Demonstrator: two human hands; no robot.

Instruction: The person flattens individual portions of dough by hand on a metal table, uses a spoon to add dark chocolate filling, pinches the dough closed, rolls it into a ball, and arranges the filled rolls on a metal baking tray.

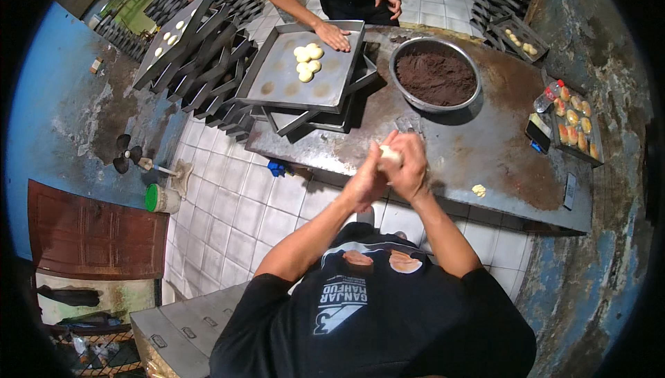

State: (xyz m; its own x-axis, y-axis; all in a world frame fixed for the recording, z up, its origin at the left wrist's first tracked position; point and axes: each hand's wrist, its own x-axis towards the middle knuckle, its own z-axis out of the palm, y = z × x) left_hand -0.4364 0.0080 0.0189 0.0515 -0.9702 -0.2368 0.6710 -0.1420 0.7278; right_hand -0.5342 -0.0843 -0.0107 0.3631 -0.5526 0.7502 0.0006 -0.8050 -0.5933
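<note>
At upper centre-left of the frame, an upper tray (332, 66) bearing pale dough balls (305, 68) sits askew on a lower tray (315, 123); a knock could slide it, since the corners are not aligned. A co-worker's hand (333, 36) rests at its upper right. At frame centre, the left hand (367, 183) and right hand (409, 160) are together, palms closed about a pale dough piece (390, 154) by the near edge of the desk (464, 156); finger detail is blurred. Caution: parting the palms too far could drop the piece. Upper right of them stands a metal bowl (443, 106) of dark brown crumbs (436, 73), apart from both hands.
</note>
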